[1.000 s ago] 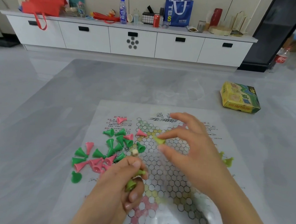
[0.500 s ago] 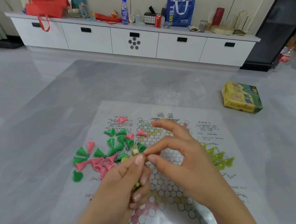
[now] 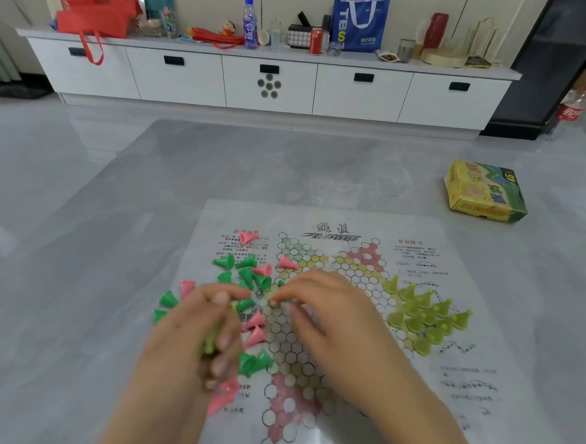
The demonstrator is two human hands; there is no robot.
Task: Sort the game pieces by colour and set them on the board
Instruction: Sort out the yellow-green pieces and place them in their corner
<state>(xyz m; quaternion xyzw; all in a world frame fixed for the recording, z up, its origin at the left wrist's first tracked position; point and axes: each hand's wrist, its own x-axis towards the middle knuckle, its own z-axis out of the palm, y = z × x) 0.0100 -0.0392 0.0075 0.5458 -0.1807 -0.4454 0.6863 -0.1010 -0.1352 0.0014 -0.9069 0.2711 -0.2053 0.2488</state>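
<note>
Two hands work over the board (image 3: 336, 224), a printed paper sheet w/ a hexagon grid, lying flat on the grey table (image 3: 114, 211). Far left of the sheet, a few green pieces (image 3: 168, 299) and a pink piece (image 3: 187, 286) lie at its edge, partly hidden by the left hand (image 3: 206, 333). That hand is curled round a bunch of yellow-green pieces (image 3: 211, 342); how many can't be told, blurred. Just above it, a mixed heap of green cones (image 3: 247, 270) and pink cones (image 3: 263, 270) lies on the sheet's left text area, w/ one pink cone (image 3: 248, 237) apart at the top and another (image 3: 287, 262) on the grid's upper left. More pink cones (image 3: 256, 329) and two green ones (image 3: 254, 362) lie betw. the hands; two pink pieces (image 3: 222, 397) sit below the left hand. Centre: right hand (image 3: 327, 313) rests low over the grid, thumb and forefinger pinching something small at the tips, prob. a piece, too blurred to name. Right: a sorted cluster of yellow-green cones (image 3: 426, 319) stands upright on the sheet's right side, well apart from the mixed heap. Far right, a yellow-green box (image 3: 485, 192) sits on the table beyond the sheet.
</note>
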